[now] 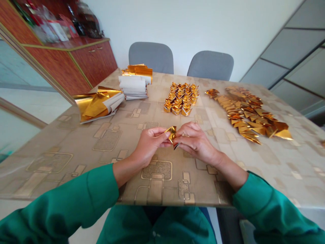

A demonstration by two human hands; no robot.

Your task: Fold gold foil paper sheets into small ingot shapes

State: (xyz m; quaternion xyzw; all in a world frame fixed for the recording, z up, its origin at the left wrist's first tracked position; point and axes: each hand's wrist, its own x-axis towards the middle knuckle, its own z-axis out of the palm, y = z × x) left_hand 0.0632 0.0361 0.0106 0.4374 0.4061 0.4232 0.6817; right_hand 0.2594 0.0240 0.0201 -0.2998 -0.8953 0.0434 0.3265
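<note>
Between my hands, above the near middle of the table, is a small piece of folded gold foil paper. My left hand pinches its left side, thumb on top. The fingers of my right hand are closed on its right side and hide part of it; a dark-edged corner pokes out below. Just beyond my hands stand rows of folded gold paper ingots, packed close together. To the right lies a spread of flat, pointed folded gold papers, overlapping in lines.
At the back left is a stack of white-backed gold sheets, with loose curled gold sheets beside it. A patterned cloth covers the table. Two grey chairs stand at the far side. A wooden cabinet is at left.
</note>
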